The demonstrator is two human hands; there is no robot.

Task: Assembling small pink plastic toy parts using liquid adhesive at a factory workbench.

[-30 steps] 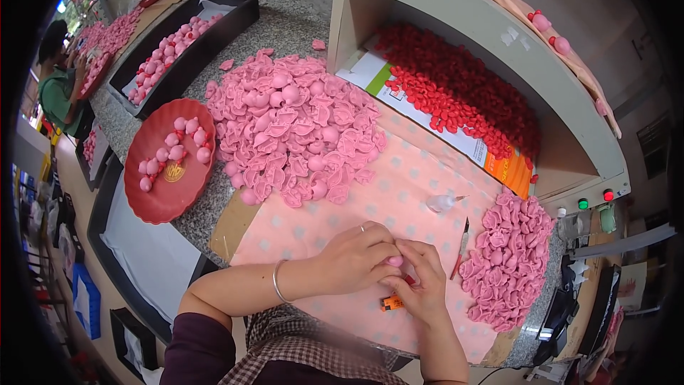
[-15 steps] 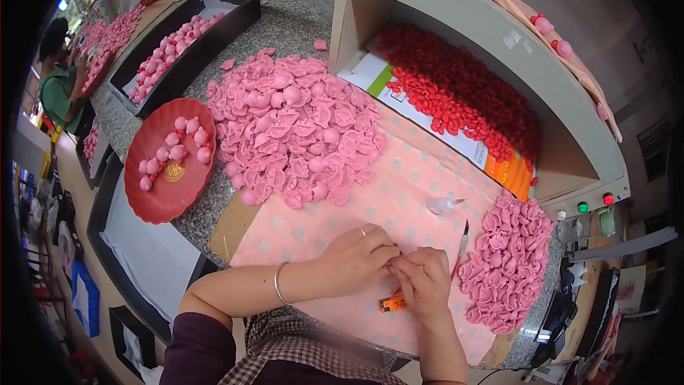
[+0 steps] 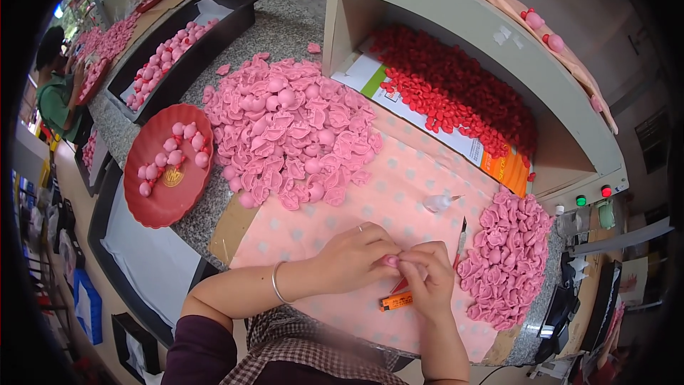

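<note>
My left hand and my right hand meet above a pink dotted cloth, fingers pinched together around a small pink piece held between them. Under my right hand lies an orange lighter. A thin knife rests on the cloth just right of my hands. A large heap of pink pieces is beyond my hands, and a smaller heap of pink pieces sits to the right.
A red round tray with a few pink pieces stands at the left. A long black tray holds more pink pieces. Red pieces fill an open shelf box. A small clear tube lies on the cloth. Another person works far left.
My hands have shifted slightly while working the small pink piece between the fingertips; nothing else has moved.
</note>
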